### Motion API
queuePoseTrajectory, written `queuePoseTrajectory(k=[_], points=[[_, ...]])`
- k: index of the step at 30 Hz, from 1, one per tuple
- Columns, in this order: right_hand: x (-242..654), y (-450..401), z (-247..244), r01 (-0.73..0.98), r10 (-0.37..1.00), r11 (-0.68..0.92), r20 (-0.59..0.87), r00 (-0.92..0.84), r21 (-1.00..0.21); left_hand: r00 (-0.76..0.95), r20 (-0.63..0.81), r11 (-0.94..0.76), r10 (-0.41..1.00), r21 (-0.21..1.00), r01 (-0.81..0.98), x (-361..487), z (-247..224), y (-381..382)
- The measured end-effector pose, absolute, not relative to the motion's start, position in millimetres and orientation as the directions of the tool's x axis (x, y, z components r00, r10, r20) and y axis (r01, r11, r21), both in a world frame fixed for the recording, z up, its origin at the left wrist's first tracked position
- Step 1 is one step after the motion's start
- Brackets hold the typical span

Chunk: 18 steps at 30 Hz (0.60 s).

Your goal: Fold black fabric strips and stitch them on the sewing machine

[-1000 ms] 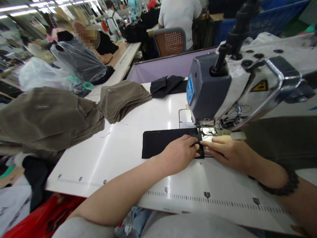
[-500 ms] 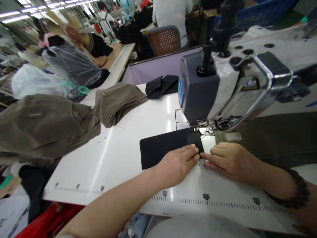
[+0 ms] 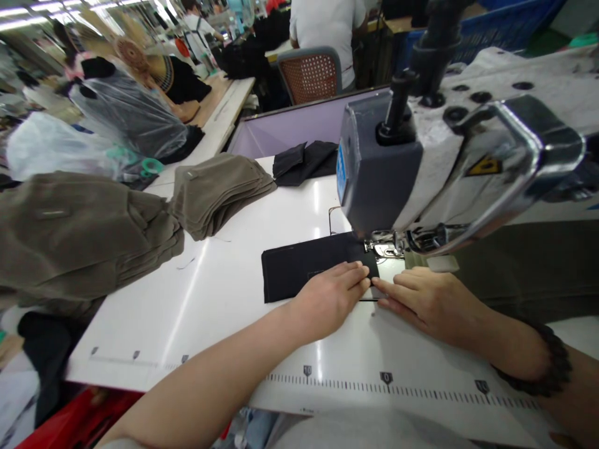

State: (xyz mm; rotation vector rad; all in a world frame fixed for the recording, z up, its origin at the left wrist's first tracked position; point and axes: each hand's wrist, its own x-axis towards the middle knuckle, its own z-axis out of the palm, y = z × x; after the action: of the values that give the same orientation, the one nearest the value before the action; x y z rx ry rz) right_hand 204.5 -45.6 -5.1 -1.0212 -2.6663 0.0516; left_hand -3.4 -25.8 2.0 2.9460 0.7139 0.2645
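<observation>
A black fabric piece (image 3: 299, 262), roughly rectangular with a stitched outline on it, lies flat on the white sewing table. Its far right corner reaches the presser foot (image 3: 388, 248) of the sewing machine (image 3: 379, 162). My left hand (image 3: 330, 296) rests flat on the cloth near its right end, fingers stretched out and pressing down. On the right, my right hand (image 3: 425, 299) has its index finger extended to the fabric's right edge, the other fingers loosely bent. The two hands' fingertips are close together. A dark bracelet (image 3: 543, 362) circles my right wrist.
Stacks of olive fabric pieces (image 3: 219, 187) (image 3: 75, 231) lie at the left, and folded black cloth (image 3: 306, 163) behind. More olive fabric (image 3: 538, 268) lies right of the machine. A ruler scale (image 3: 346, 381) runs along the front edge. A person (image 3: 325, 31) sits beyond, by a chair (image 3: 311, 75).
The black fabric has shifted slightly away from me, toward the presser foot, and both hands have moved with it. The camera view has also shifted a little.
</observation>
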Motion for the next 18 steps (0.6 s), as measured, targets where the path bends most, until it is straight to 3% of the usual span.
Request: queuePoseTrajectory(k=[18], points=[[201, -39, -14, 0.740, 0.748, 0.659, 0.218, -0.627, -0.134, 0.829, 0.048, -0.815, 0.557, 0.224, 0.535, 4, 7, 16]])
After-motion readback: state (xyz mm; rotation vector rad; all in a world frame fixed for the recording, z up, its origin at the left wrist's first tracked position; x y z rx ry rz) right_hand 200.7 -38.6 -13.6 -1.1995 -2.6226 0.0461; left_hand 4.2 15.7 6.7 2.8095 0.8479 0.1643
